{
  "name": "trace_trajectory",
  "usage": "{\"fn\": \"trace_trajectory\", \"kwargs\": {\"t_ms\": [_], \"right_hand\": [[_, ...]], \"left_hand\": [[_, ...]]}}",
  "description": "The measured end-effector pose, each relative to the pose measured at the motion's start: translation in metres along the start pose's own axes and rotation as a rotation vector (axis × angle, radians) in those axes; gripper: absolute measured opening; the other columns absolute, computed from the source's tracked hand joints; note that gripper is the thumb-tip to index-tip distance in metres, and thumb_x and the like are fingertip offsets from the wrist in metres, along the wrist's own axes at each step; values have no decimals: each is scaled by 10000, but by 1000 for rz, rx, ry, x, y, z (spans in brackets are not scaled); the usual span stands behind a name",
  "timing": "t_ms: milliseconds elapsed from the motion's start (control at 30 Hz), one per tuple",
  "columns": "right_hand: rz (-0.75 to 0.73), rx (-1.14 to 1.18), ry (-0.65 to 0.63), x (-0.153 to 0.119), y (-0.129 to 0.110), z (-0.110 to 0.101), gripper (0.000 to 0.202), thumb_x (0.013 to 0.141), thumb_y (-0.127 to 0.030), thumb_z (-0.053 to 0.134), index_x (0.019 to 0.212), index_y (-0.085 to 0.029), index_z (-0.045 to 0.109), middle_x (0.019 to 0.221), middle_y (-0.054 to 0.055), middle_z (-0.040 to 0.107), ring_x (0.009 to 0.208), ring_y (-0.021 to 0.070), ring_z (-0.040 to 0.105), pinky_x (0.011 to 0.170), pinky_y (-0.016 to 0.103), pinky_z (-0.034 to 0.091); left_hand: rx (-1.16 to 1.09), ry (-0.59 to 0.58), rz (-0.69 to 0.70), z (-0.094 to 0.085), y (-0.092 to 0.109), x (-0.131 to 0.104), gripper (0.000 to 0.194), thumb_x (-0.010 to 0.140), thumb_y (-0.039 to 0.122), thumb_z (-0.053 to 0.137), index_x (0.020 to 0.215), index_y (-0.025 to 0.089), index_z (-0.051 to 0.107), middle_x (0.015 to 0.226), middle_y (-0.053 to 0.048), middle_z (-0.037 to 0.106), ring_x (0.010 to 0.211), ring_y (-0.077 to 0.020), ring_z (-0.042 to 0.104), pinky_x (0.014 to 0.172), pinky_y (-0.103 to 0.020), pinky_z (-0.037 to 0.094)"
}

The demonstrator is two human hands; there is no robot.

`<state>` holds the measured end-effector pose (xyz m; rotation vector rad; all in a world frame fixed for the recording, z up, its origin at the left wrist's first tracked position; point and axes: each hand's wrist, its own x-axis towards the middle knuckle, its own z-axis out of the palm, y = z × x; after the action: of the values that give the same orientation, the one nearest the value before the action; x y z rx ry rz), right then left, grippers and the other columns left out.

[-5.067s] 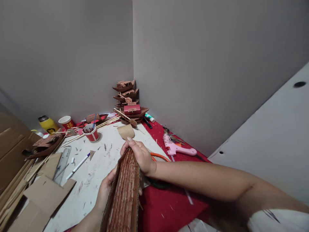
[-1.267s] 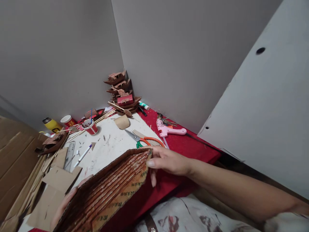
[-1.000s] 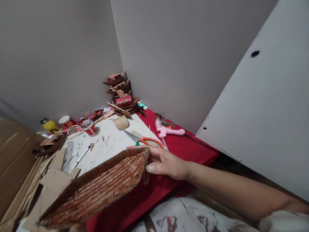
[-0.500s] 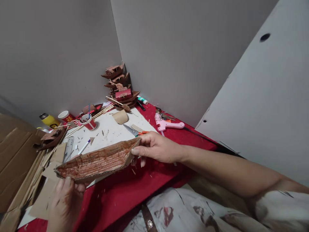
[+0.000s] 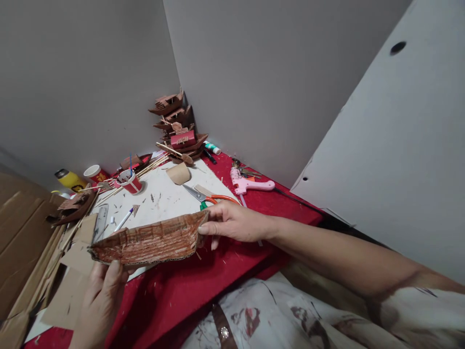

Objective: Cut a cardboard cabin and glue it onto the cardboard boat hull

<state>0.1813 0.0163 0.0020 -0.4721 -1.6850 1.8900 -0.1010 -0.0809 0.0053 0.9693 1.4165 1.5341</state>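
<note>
Between my two hands is a cardboard boat hull (image 5: 152, 242), its inside painted reddish brown and streaked, its rim showing corrugated edges. My right hand (image 5: 232, 223) pinches the pointed right end, thumb on the near side. At the left end, my left hand (image 5: 103, 291) grips the lower edge with its thumb up against the side; its other fingers are partly hidden. The hull is held above the table, tilted so that its inside faces me. Just behind it lie orange-handled scissors (image 5: 207, 198), and a pen (image 5: 124, 219) rests on the white board (image 5: 163, 201).
Finished model boats (image 5: 178, 128) are stacked in the corner. A pink glue gun (image 5: 250, 184) lies on the red tablecloth (image 5: 290, 206). A paper cup (image 5: 131, 183) holding a brush stands on the board. Cardboard pieces (image 5: 69, 291) and a yellow bottle (image 5: 70, 180) are at the left.
The hull's left end has risen and shifted slightly right, making it more level. My left hand moved up and right with it, while my right hand stays at the other end.
</note>
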Motion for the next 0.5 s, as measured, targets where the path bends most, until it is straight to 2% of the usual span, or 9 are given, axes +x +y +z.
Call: {"fn": "trace_trajectory", "kwargs": {"t_ms": [133,233,300,400,500], "right_hand": [[-59,92,88,3,3,1,466,785,-521,706,993,-105,682,881,70,710,758,126,663,586,200,587],[-105,155,141,4,3,5,526,805,-528,686,1133,-119,640,937,81,704,800,151,674,612,231,608],[-117,173,170,3,3,8,537,826,-504,678,1208,-133,605,951,80,697,832,168,679,616,240,614],[-112,174,173,2,4,12,572,836,-487,678,1279,-146,560,974,83,694,806,159,675,621,249,616],[-104,136,157,0,5,13,593,848,-483,668,1319,-150,533,999,85,696,729,126,668,653,249,609]], "left_hand": [[-77,-32,13,9,-2,0,525,771,437,739,1264,304,620,1090,-27,740,1058,-260,667,983,-398,520],[-117,-104,26,18,1,-2,551,810,435,695,1331,316,561,1234,-54,687,1134,-284,632,1006,-460,492],[-157,-123,49,22,4,-3,559,821,489,657,1334,291,557,1282,-82,659,1171,-298,609,1003,-466,487],[-184,-111,100,26,9,-5,525,880,541,539,1330,271,549,1328,-111,627,1261,-297,541,1009,-448,472],[-109,-92,164,28,10,-8,462,950,506,411,1357,305,500,1337,-113,617,1263,-288,539,988,-461,475]]}}
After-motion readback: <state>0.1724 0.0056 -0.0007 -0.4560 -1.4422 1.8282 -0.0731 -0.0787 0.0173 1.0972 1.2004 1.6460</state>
